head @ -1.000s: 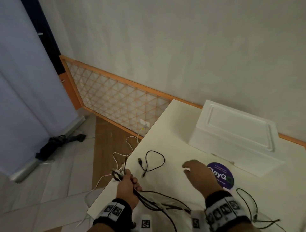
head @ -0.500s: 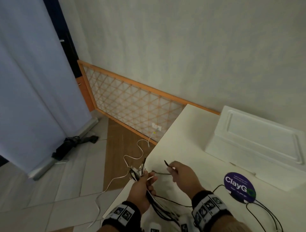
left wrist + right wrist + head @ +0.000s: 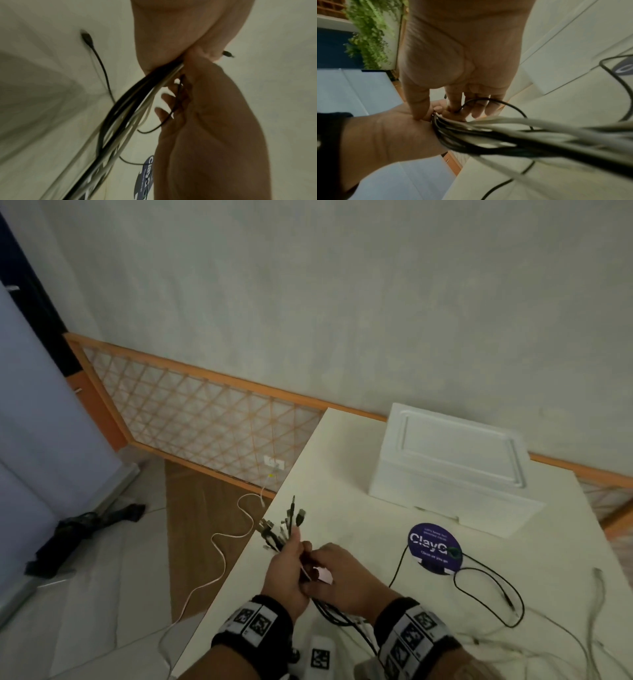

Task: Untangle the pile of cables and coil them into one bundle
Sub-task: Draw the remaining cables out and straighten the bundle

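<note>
My left hand (image 3: 298,547) grips a bundle of black and white cables (image 3: 284,529) over the table's left edge, with the plug ends fanned out above the fist. The bundle (image 3: 126,111) trails back under my wrist. My right hand (image 3: 320,565) is pressed against the left one and pinches a thin black cable (image 3: 489,99) at the bundle (image 3: 505,136). That black cable (image 3: 493,580) runs right over the table and loops there. Thin pale cables (image 3: 582,642) lie loose at the right.
The white table (image 3: 342,474) carries a white foam box (image 3: 452,467) at the back and a purple round sticker (image 3: 435,542). A white cable (image 3: 219,542) runs over the floor to a wall socket. A lattice fence (image 3: 205,422) and a dark bundle (image 3: 78,529) stand to the left.
My right hand took the short black cable off the table and brought it to the left hand's bundle. The two hands now touch.
</note>
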`<control>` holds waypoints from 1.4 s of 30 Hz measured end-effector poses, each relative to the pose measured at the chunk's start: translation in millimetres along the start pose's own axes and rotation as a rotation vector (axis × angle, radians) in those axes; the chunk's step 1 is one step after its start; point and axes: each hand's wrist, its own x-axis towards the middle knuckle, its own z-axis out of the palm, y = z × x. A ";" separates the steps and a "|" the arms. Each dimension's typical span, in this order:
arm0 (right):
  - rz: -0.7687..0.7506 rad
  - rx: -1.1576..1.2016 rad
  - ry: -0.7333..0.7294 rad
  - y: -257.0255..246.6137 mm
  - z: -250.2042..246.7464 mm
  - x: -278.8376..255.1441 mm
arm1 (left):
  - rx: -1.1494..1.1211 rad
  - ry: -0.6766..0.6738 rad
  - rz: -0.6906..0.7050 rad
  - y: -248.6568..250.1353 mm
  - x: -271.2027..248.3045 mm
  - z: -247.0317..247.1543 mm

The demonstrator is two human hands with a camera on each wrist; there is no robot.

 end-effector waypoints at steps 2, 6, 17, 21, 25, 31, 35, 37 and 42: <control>0.195 0.201 -0.048 4.0 -3.9 -5.0 | 0.028 0.006 -0.014 1.1 -1.4 8.5; 0.333 0.016 -0.316 13.7 -8.2 -21.6 | -0.100 0.063 0.060 8.5 5.2 15.9; 0.721 -0.282 -0.413 82.1 -38.6 -162.0 | -0.244 0.038 0.140 59.0 38.7 -18.6; 0.770 -0.224 -0.413 93.9 -29.9 -194.6 | -0.263 0.061 0.118 51.1 44.3 -19.8; 0.799 -0.281 -0.465 103.3 -35.0 -218.2 | -0.275 0.038 0.117 52.5 45.0 -12.6; 0.972 -0.584 -0.346 126.2 -163.6 -244.5 | -0.344 0.032 0.074 40.4 57.6 -7.3; 1.032 -0.945 0.005 133.9 -260.4 -248.0 | -0.384 0.066 0.065 25.7 63.3 0.2; 1.025 -1.075 0.084 138.2 -280.7 -236.1 | -0.378 0.074 0.087 16.8 64.3 6.6; 1.039 -1.099 -0.025 159.0 -263.9 -198.0 | -0.329 0.115 0.149 -5.6 65.6 14.9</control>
